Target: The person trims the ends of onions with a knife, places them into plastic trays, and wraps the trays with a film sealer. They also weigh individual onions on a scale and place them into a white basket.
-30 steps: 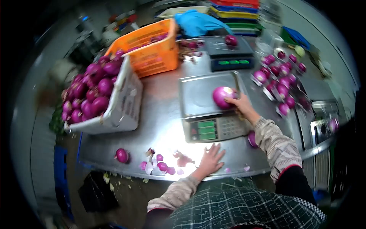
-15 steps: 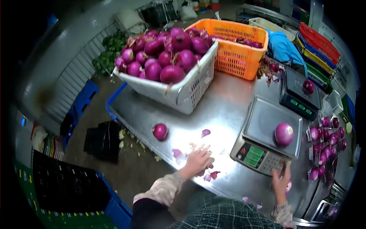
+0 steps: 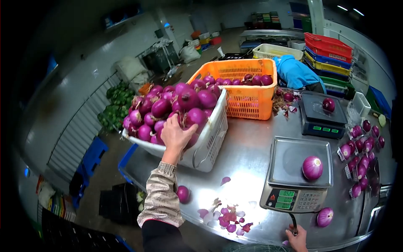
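Onions, red, crated and loose, with two hands at the table

Head view, places by clock face from the middle of the view.

Left hand, one: at nine o'clock, reaching over the near edge of the heap; fingers parted, thumb spread well away from them. Fingertips partly lost among the onions; contact with any single onion cannot be told.

White crate, one: at nine o'clock, slotted, heaped above its rim with onions.

Orange crate, one: at one o'clock, part-filled with onions.

Right hand, one: at five o'clock, low in view; fingers curled closed on a slim dark tool, kind unclear.

Near scale, one: at four o'clock, green readout lit, single onion on its plate. Second onion on the table, just beside the scale's near right corner.

Dark scale, one: at three o'clock, small onion on top.

Packed onions, several: at three o'clock, in clear trays.

Loose onion, one: near half past six, partly behind the left sleeve.

Peelings, scattered: at half past five, on the steel table.
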Available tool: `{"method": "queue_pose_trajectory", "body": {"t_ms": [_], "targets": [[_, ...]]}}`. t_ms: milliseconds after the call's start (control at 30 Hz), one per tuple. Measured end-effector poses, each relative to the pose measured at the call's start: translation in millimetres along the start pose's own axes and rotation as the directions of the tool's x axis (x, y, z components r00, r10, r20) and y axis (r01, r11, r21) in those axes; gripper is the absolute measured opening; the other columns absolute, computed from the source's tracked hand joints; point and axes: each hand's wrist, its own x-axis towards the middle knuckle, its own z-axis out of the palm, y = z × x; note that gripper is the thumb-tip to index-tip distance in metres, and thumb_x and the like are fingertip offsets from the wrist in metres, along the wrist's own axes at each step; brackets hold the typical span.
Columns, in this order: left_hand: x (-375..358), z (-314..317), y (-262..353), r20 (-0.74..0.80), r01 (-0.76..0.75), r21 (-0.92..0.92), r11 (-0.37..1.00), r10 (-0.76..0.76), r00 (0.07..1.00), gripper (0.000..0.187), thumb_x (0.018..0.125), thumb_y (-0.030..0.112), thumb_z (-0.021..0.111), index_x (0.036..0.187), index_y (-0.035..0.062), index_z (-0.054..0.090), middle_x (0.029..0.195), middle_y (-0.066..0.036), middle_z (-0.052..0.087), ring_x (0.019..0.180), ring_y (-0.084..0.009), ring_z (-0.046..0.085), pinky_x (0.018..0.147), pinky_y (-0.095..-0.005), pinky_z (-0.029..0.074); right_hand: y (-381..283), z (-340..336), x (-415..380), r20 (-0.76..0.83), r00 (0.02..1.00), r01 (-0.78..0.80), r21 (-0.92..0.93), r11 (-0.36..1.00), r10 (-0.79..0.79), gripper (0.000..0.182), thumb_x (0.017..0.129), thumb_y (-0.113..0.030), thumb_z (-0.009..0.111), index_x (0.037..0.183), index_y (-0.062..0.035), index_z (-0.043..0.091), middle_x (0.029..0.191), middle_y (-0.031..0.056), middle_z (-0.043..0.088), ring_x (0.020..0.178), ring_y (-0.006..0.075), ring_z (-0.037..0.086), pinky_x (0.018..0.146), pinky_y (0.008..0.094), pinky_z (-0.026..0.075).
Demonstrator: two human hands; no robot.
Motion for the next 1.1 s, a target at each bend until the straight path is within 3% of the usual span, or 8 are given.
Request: {"method": "queue_pose_trajectory", "body": {"t_ms": [267,400,533,633,800,933,1067,1100], "targets": [[102.3,23.8,31.2,0.144,0.028,0.124,0.992,-0.046,0.988,0.074,0.067,0.055,0.079,0.118,0.0063,0.059,0.121,-0.016,0.061,0.115,-0.0334,0.059,0.092,-0.0468,0.049,4.9,21.7,-25.7,0.12,0.993,-0.012,-0.017,1.0,0.014,0.021,0.077,-0.017,0.075,0.09,-0.0022,0.067,0.073,0.0058,0.063,0.065,0.0118,0.057,0.06,0.03,0.046],[134.9,49.2,21.5,0.292,-0.068,0.046,0.997,0.052,0.955,0.072,0.058,0.05,0.085,0.111,0.0082,0.06,0.11,-0.015,0.067,0.099,-0.0327,0.067,0.082,-0.0452,0.053,-14.0,22.7,-32.1,0.057,0.997,0.049,-0.067,0.997,-0.045,0.029,0.083,-0.034,0.07,0.091,-0.0056,0.069,0.075,0.0128,0.064,0.069,0.0321,0.062,0.061,0.0407,0.048],[130.3,42.2,28.4,0.073,0.051,0.161,0.986,-0.064,0.995,0.078,0.053,0.048,0.086,0.112,0.0028,0.06,0.109,-0.022,0.066,0.102,-0.0384,0.065,0.086,-0.0462,0.052,-30.6,16.6,-35.2,0.041,0.999,0.035,-0.096,0.995,-0.031,0.026,0.086,-0.029,0.068,0.096,-0.0046,0.068,0.078,0.0137,0.064,0.07,0.0308,0.062,0.062,0.0397,0.048],[120.1,20.6,22.3,-0.102,0.097,-0.252,0.963,-0.126,0.987,0.079,0.059,0.048,0.085,0.115,-0.0015,0.059,0.106,-0.02,0.067,0.095,-0.0328,0.067,0.084,-0.0404,0.052,-35.1,15.4,-30.4,0.066,0.998,-0.02,-0.036,0.999,0.023,0.027,0.085,-0.027,0.069,0.096,-0.0028,0.067,0.08,0.0148,0.064,0.071,0.0296,0.062,0.063,0.0386,0.047],[-38.8,-4.1,53.8,0.236,0.223,-0.966,0.133,0.093,0.967,0.048,0.082,0.018,0.071,0.122,0.0007,0.051,0.103,-0.008,0.06,0.086,-0.018,0.061,0.077,-0.0338,0.053,-135.4,10.8,19.8,0.08,0.989,0.099,0.286,0.953,-0.127,0.055,0.081,-0.03,0.077,0.122,0.0014,0.06,0.104,0.0179,0.067,0.097,0.0226,0.065,0.086,0.0347,0.05],[-233.8,-28.0,126.5,0.618,0.683,-0.725,-0.089,0.353,0.703,0.078,0.068,0.037,0.074,0.129,-0.0052,0.05,0.118,-0.017,0.059,0.106,-0.0283,0.062,0.093,-0.0407,0.051,-166.2,27.6,45.1,-0.177,0.93,0.368,0.502,0.782,-0.323,0.057,0.076,-0.03,0.081,0.121,0.0001,0.062,0.091,0.0052,0.065,0.077,0.013,0.056,0.069,0.0285,0.047],[-314.2,-48.7,143.7,0.78,0.861,-0.464,-0.209,0.364,0.509,0.08,0.069,0.034,0.074,0.132,-0.0054,0.045,0.123,-0.017,0.057,0.112,-0.0286,0.059,0.099,-0.0429,0.048,-166.5,-8.1,32.2,0.174,0.961,0.11,0.476,0.873,-0.215,0.057,0.078,-0.03,0.08,0.124,-0.0008,0.062,0.085,0.0006,0.063,0.07,0.0066,0.054,0.063,0.0228,0.045],[-321.4,-53.4,146.7,0.782,0.857,-0.465,-0.223,0.35,0.516,0.078,0.069,0.033,0.073,0.131,-0.0051,0.046,0.123,-0.017,0.057,0.114,-0.0288,0.058,0.1,-0.0434,0.047,-154.6,-7.2,31.0,0.242,0.962,0.011,0.424,0.905,-0.126,0.053,0.081,-0.033,0.077,0.12,-0.0002,0.063,0.109,0.0139,0.068,0.103,0.021,0.062,0.092,0.0338,0.047]]}}
